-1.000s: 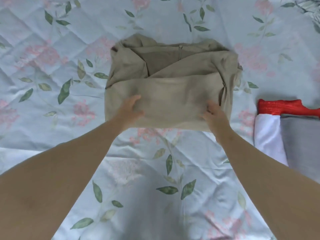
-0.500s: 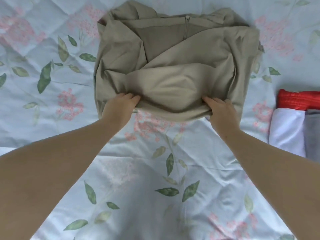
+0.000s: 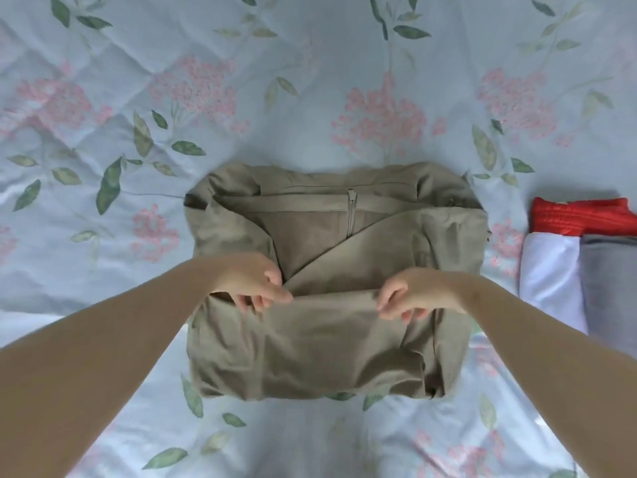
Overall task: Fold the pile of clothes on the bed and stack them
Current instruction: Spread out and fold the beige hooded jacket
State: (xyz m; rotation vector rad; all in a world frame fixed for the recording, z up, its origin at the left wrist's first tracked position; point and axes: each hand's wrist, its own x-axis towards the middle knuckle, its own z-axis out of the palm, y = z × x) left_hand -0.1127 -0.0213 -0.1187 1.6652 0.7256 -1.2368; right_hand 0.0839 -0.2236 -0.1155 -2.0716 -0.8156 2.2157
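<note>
Here both arms are reaching forward, the left hand (image 3: 253,282) and right hand (image 3: 410,294) each pinching the folded edge of the khaki garment (image 3: 331,343), fingers curling round the cloth. The garment is lying on the bed (image 3: 310,98), long axis left-right, zipper (image 3: 351,213) pointing away, beside the folded stack (image 3: 579,263).

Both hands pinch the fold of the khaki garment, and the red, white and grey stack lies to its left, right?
Not quite. The head view shows the stack lying to the right of the khaki garment, not the left. The left hand and right hand do pinch its fold.
</note>
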